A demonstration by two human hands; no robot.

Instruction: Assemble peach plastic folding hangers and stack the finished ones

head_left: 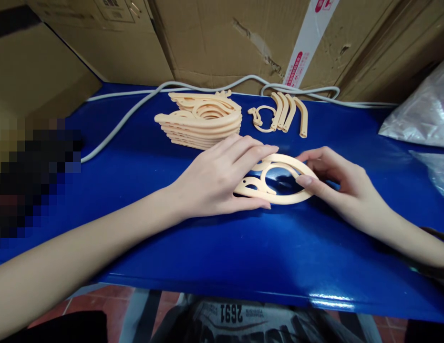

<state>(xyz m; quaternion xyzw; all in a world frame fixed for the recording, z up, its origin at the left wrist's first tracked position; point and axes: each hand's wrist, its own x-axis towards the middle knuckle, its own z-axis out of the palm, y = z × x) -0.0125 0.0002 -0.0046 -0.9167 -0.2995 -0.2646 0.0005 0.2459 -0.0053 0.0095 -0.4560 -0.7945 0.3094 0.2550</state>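
Observation:
A cream plastic folding hanger (pixel 288 198) with curved arms and a ring-shaped hook inside lies between my hands, over the blue table (pixel 193 252). My left hand (pixel 218 176) grips its left end from above, fingers along the far side and thumb along the near side, hiding that end. At the other end, my right hand (pixel 345 186) pinches the curved tip between thumb and fingers. Just beyond my left hand rises a stack of similar cream hangers (pixel 203 131). Farther right lie several loose curved arms (pixel 289 114) and a ring-shaped hook piece (pixel 263 129).
A white cable (pixel 132 116) runs along the back of the table. Large cardboard boxes (pixel 214 47) stand behind it, with another box (pixel 39 71) at left. Clear plastic bags (pixel 422 114) sit at the right. A blurred-out dark area (pixel 28 190) covers the left edge.

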